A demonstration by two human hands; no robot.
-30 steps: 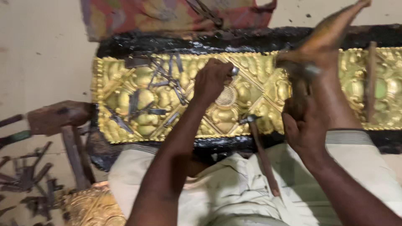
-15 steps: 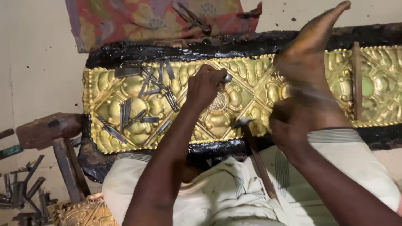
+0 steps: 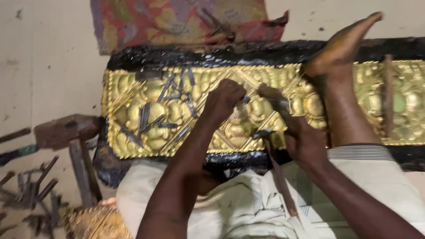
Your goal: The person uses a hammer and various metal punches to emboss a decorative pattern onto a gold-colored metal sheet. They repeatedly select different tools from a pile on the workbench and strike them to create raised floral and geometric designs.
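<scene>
Head view, landmark: we take the long embossed golden metal panel (image 3: pixel 177 110), bedded in black pitch (image 3: pixel 199 55), as our reference for every place.
Head view, step in hand: we judge that we are in the middle of chasing the relief, near the lower middle of the panel, with a punch set on the metal.
Head view, left hand: our left hand (image 3: pixel 226 101) lies on the middle of the panel. Its fingers are curled nearly closed around a small grey metal punch (image 3: pixel 246 100), of which only the tip shows.
Head view, right hand: our right hand (image 3: pixel 301 139) is over the lower edge of the panel, to the right of the left hand. It is closed on the brown wooden-handled hammer (image 3: pixel 276 170); the handle runs down toward our lap.
Head view, next move: we think the blow must fall straight on the punch head, and the punch must stay steady on its line.
Head view, loose tools: several grey steel punches (image 3: pixel 164 110) lie on the left half of the panel.
Head view, foot: our bare foot (image 3: pixel 341 46) presses on the upper right part of the panel.
</scene>
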